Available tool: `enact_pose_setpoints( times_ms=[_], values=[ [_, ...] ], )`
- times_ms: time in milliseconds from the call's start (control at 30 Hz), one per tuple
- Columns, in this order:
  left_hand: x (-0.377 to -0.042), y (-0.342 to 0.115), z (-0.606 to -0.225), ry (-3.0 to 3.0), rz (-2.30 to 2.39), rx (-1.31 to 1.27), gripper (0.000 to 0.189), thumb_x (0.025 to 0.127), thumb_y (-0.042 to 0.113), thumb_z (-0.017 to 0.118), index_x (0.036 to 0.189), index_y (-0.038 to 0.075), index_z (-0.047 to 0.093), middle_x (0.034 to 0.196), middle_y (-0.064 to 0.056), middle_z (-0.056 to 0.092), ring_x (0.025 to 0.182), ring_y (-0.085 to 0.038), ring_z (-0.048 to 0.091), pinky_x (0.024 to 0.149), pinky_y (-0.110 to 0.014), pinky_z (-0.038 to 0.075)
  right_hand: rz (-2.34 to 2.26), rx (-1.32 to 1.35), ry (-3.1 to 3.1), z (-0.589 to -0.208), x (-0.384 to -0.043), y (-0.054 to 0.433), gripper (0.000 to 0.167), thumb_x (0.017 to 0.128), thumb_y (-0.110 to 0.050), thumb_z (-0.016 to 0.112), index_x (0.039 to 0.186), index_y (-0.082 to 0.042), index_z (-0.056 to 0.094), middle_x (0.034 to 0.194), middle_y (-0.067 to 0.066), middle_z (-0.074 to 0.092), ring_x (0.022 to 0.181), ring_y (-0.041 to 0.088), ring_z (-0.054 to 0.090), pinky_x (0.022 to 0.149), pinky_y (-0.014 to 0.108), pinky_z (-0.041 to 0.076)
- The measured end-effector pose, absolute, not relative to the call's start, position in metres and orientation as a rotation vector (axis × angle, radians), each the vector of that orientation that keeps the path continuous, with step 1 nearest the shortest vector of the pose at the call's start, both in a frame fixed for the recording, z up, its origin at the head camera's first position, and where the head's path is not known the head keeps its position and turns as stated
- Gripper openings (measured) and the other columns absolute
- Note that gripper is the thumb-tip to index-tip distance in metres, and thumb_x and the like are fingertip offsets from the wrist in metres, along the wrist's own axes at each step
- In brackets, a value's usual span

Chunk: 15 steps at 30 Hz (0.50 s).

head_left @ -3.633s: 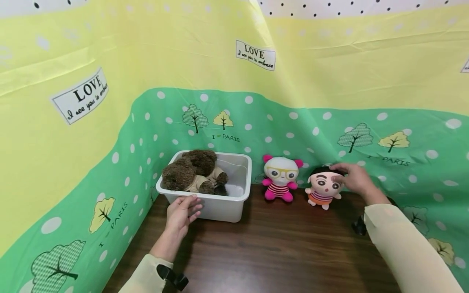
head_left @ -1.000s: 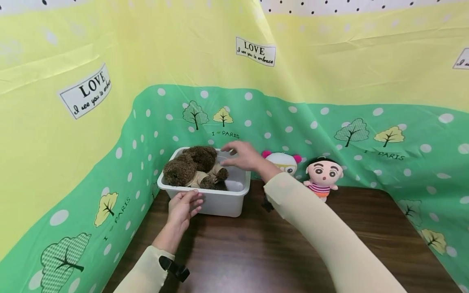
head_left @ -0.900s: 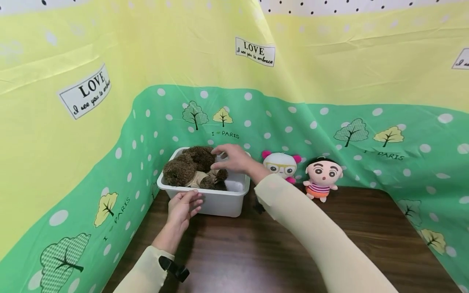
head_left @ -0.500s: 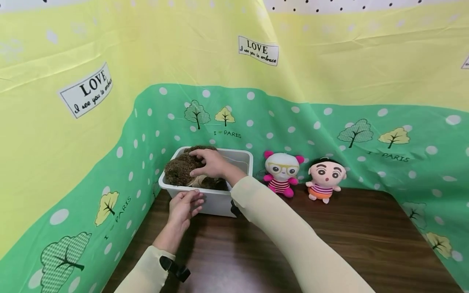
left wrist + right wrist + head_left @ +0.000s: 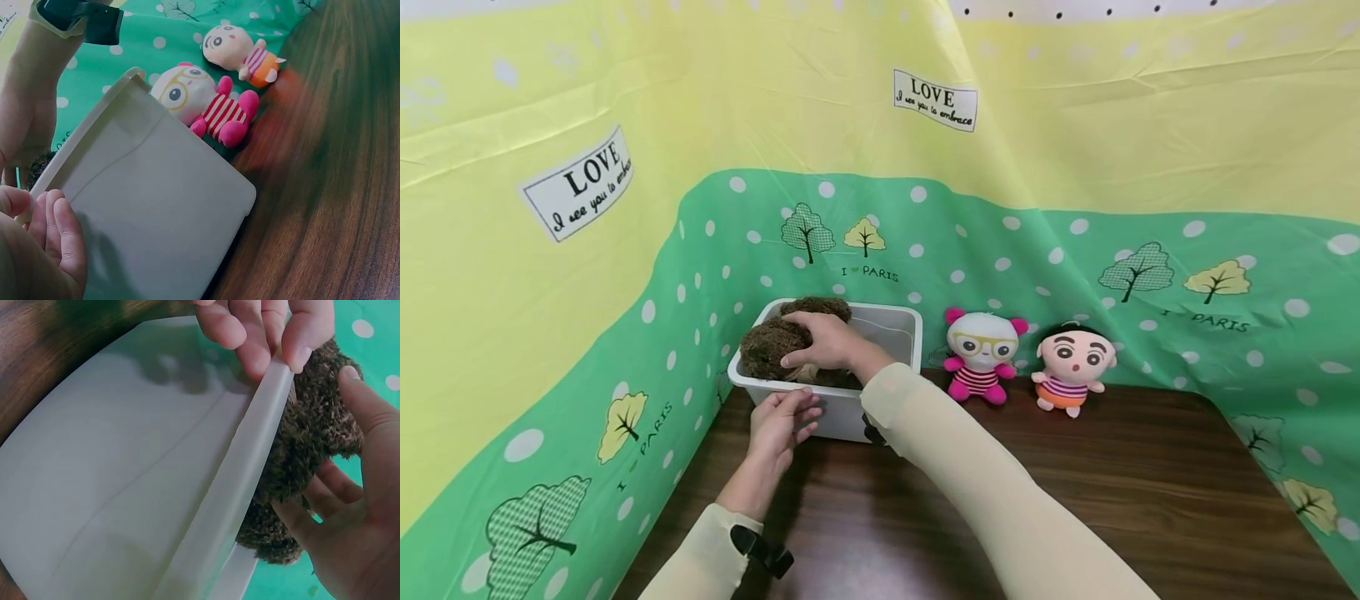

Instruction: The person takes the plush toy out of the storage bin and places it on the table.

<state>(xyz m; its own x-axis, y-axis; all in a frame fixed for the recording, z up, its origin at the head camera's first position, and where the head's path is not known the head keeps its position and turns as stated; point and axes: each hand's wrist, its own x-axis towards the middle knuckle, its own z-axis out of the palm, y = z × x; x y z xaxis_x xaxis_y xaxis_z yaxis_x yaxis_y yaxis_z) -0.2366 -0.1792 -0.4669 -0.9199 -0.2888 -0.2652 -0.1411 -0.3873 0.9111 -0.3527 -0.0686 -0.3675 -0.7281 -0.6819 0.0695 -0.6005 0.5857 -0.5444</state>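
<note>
In the head view my left hand (image 5: 780, 423) pinches the front rim of a pale grey plastic bin (image 5: 842, 417), thumb over the edge and fingers against the outer wall. Two brown curly-furred teddy bears lie inside. My right hand (image 5: 827, 340) reaches into the bin and grips the nearer teddy bear (image 5: 771, 350) at its head, covering most of its beige clothing. In the right wrist view the right thumb and fingers spread to either side of that bear's fur (image 5: 325, 400). Behind it, the other teddy bear (image 5: 820, 307) is partly hidden.
Right of the bin, a pink-and-white panda doll (image 5: 981, 354) with yellow glasses sits against the printed curtain (image 5: 1030, 275). Beside it stands a black-haired doll (image 5: 1072, 367) in a striped top. All rest on a dark wooden table (image 5: 1075, 483).
My right hand has left the black-haired doll, crossed leftward past the panda into the bin and closed around the nearer teddy bear. My left hand has stayed on the rim.
</note>
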Motion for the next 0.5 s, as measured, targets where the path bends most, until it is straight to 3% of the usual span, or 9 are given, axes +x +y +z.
enact_pose_setpoints(
  times_ms=[267,500],
  values=[
    [-0.237,-0.179,-0.467,-1.683,-2.466,0.579,0.018,0.093,0.015,0.071,0.105,0.008,0.060,0.083,0.002,0.078,0.069,-0.010,0.072,0.059,-0.026,0.059,-0.647,-1.037,2.741,-0.364,-0.350,-0.082,0.089,0.087,-0.052,0.078,0.160,-0.025,0.035,0.159,0.003,0.046,0.146,0.025,0.045,0.118,0.043,0.039],
    [-0.237,-0.179,-0.469,-1.666,-2.474,0.583,0.017,0.092,0.014,0.072,0.104,0.009,0.060,0.083,0.002,0.078,0.069,-0.010,0.072,0.058,-0.025,0.058,-0.551,-1.025,2.790,-0.363,-0.348,-0.090,0.085,0.090,-0.047,0.077,0.160,-0.023,0.034,0.156,0.005,0.049,0.142,0.026,0.049,0.116,0.044,0.042]
  ],
)
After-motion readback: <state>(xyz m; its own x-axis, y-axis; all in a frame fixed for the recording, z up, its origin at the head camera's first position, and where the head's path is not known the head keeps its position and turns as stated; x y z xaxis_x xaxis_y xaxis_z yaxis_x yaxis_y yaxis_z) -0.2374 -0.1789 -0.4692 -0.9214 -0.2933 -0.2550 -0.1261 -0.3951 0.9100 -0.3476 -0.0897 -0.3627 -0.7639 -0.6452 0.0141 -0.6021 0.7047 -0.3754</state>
